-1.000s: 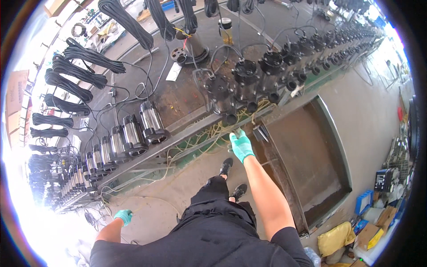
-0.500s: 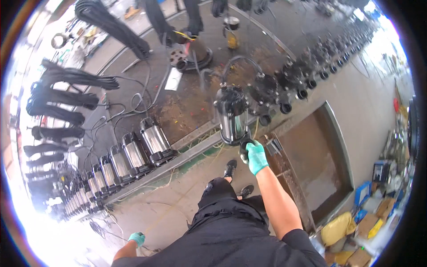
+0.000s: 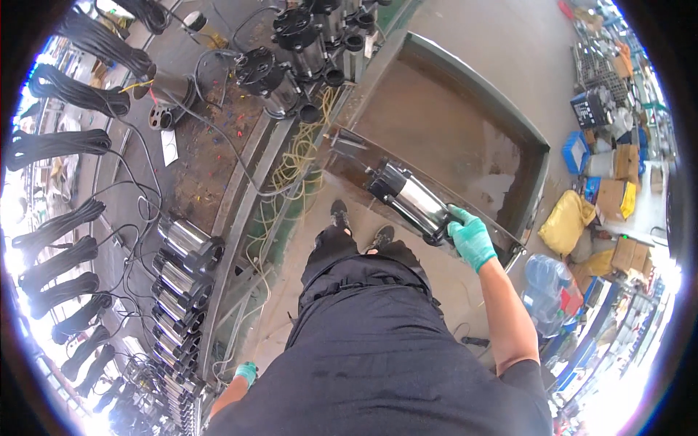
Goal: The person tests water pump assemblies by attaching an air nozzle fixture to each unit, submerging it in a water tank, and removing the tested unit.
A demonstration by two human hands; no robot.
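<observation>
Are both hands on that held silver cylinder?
No, only the right hand grips the silver cylinder; the left hand is well away from it.

The right hand [image 3: 471,236] grips one end of a black-and-silver pump [image 3: 411,198] at the near edge of a shallow tank [image 3: 536,178]. Left of the tank, the left hand [image 3: 247,373] hangs and more pumps [image 3: 186,242] line a surface [image 3: 193,174].

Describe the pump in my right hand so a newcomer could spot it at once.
Find the big rectangular metal tank. At its lower-left edge, your green-gloved right hand grips one end of a shiny cylindrical pump with black ends. Similar pumps line the workbench; only this one is held in a hand, off the bench.
</observation>
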